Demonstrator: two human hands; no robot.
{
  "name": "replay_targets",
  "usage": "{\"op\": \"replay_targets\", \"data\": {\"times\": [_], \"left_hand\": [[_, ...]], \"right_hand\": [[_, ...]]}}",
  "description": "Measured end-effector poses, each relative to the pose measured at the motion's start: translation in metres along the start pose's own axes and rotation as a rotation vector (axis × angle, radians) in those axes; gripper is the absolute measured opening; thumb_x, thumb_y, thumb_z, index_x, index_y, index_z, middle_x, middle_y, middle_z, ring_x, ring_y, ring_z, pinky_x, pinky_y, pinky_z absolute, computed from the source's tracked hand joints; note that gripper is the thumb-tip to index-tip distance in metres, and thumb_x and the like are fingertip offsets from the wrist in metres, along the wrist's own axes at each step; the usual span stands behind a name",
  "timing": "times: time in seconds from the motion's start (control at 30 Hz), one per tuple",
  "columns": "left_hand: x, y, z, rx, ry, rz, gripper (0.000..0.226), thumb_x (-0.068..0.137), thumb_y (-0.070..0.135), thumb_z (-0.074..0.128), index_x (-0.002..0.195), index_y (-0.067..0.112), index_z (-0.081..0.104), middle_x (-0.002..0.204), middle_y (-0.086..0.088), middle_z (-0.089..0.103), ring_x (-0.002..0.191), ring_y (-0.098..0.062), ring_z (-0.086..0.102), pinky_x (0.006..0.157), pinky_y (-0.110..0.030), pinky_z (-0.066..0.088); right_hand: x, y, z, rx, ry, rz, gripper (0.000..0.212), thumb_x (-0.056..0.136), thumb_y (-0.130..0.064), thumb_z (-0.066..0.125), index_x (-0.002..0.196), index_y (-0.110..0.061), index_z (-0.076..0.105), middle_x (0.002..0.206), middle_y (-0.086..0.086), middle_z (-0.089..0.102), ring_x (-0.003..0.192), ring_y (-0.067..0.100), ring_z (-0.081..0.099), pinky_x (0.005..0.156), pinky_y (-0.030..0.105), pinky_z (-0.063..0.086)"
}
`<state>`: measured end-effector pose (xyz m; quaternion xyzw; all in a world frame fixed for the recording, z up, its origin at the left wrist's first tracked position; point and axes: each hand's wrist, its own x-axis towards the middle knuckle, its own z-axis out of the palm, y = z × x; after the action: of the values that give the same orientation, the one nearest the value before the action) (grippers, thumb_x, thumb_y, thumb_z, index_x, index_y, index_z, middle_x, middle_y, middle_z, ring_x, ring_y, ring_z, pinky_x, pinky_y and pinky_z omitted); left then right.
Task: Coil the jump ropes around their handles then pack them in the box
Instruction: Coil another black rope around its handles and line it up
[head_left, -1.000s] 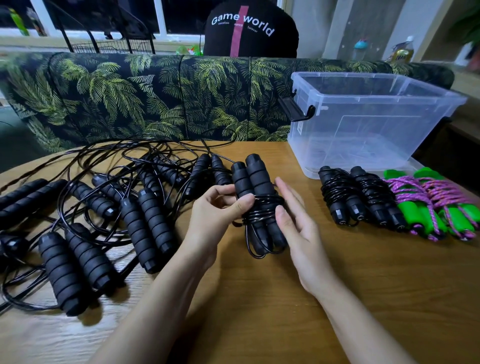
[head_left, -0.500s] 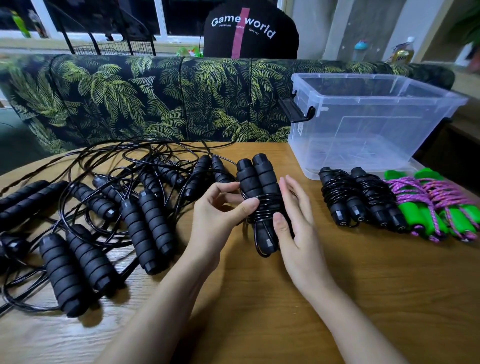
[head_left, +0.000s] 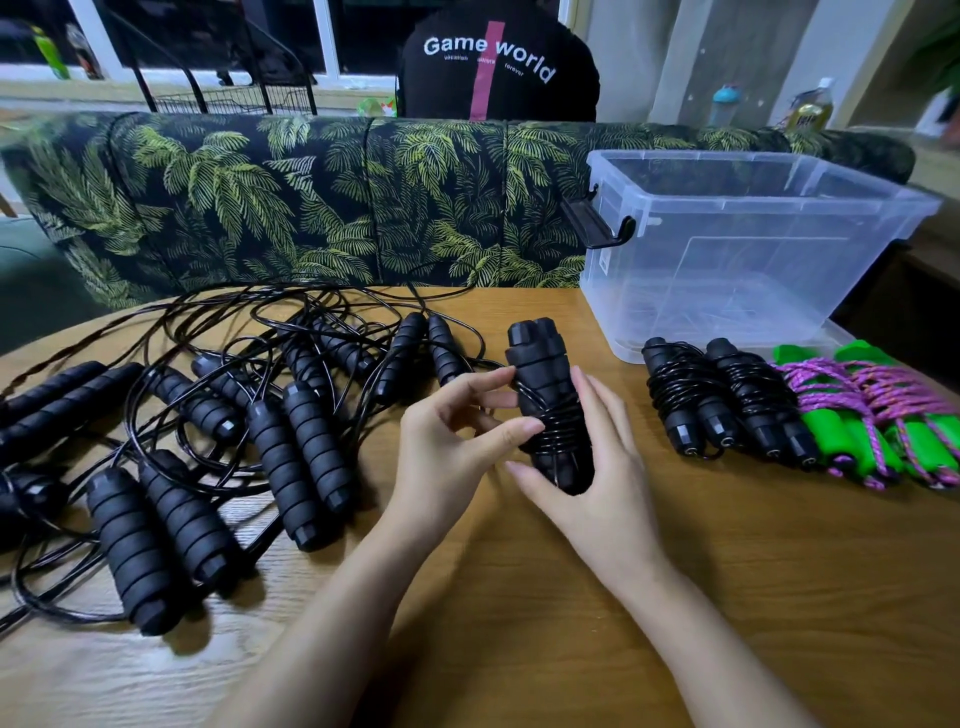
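Note:
Both hands hold one black jump rope (head_left: 545, 379) above the table's middle, its two foam handles together with black cord coiled round them. My left hand (head_left: 452, 447) pinches the coiled cord with thumb and fingers. My right hand (head_left: 597, 467) cradles the bundle from the right, thumb under its lower end. A clear plastic box (head_left: 737, 249) stands at the back right, nothing visible inside. In front of it lie two coiled black ropes (head_left: 722, 400) and two green-handled ropes (head_left: 883, 421) wound with pink cord.
Several uncoiled black ropes (head_left: 208, 441) with tangled cords cover the left half of the wooden table (head_left: 571, 623). A palm-print sofa back (head_left: 311, 197) runs behind the table. A person in a black shirt (head_left: 493, 67) sits beyond it.
The held bundle has turned more upright and lifted slightly. My right thumb has come round under its lower end, and the loose cord loop at the bottom is gone.

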<state>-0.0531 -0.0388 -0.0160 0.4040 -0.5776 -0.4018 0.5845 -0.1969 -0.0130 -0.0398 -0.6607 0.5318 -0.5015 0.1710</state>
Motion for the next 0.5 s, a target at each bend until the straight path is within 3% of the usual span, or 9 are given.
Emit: {"op": "replay_targets", "data": {"times": [0.07, 0.17, 0.23, 0.33, 0.43, 0.5], "left_hand": [[-0.0003, -0.0025, 0.0007, 0.025, -0.040, 0.046, 0.049, 0.064, 0.021, 0.081, 0.111, 0.021, 0.069, 0.090, 0.000, 0.072, 0.068, -0.005, 0.061, 0.070, -0.020, 0.055], [0.0005, -0.0080, 0.0009, 0.085, -0.086, 0.121, 0.050, 0.073, 0.006, 0.079, 0.117, 0.026, 0.063, 0.097, 0.000, 0.070, 0.073, 0.001, 0.063, 0.077, -0.017, 0.053], [0.0021, -0.0095, 0.0006, 0.089, -0.095, 0.130, 0.052, 0.078, -0.002, 0.075, 0.119, 0.026, 0.061, 0.099, 0.000, 0.071, 0.079, 0.002, 0.064, 0.081, -0.017, 0.052], [0.0031, -0.0076, -0.0011, -0.012, -0.085, 0.066, 0.044, 0.080, -0.002, 0.073, 0.115, 0.023, 0.066, 0.093, 0.003, 0.074, 0.085, -0.001, 0.067, 0.081, -0.018, 0.052], [0.0042, -0.0078, -0.0031, -0.127, -0.060, -0.019, 0.041, 0.073, 0.014, 0.076, 0.113, 0.013, 0.068, 0.089, 0.000, 0.073, 0.084, -0.008, 0.067, 0.081, -0.022, 0.053], [0.0053, -0.0081, -0.0040, -0.194, -0.061, -0.082, 0.046, 0.070, 0.016, 0.076, 0.113, 0.007, 0.066, 0.088, -0.001, 0.068, 0.084, -0.010, 0.064, 0.081, -0.024, 0.053]], "right_hand": [[0.0011, 0.0023, 0.0000, -0.017, 0.007, 0.029, 0.095, 0.072, -0.035, 0.085, 0.151, -0.017, 0.035, 0.148, -0.009, 0.040, 0.129, -0.009, 0.037, 0.095, -0.002, 0.027], [0.0031, 0.0054, -0.0021, 0.002, 0.038, 0.045, 0.088, 0.076, -0.019, 0.084, 0.150, -0.016, 0.037, 0.143, -0.010, 0.048, 0.122, -0.017, 0.039, 0.095, -0.001, 0.028], [0.0032, 0.0029, -0.0045, 0.128, 0.030, 0.090, 0.085, 0.078, -0.018, 0.081, 0.150, -0.023, 0.035, 0.136, -0.021, 0.050, 0.118, -0.024, 0.041, 0.094, 0.000, 0.031], [0.0026, -0.0026, -0.0062, 0.317, 0.011, 0.171, 0.079, 0.080, -0.011, 0.078, 0.144, -0.032, 0.038, 0.123, -0.037, 0.055, 0.116, -0.020, 0.048, 0.093, 0.003, 0.037], [0.0008, -0.0035, -0.0058, 0.451, -0.018, 0.190, 0.068, 0.081, -0.005, 0.078, 0.134, -0.031, 0.043, 0.129, -0.018, 0.061, 0.123, -0.004, 0.053, 0.099, 0.012, 0.041], [-0.0002, -0.0025, -0.0046, 0.509, -0.033, 0.186, 0.059, 0.079, -0.012, 0.078, 0.126, -0.029, 0.048, 0.124, -0.014, 0.065, 0.120, 0.002, 0.057, 0.096, 0.016, 0.043]]}}
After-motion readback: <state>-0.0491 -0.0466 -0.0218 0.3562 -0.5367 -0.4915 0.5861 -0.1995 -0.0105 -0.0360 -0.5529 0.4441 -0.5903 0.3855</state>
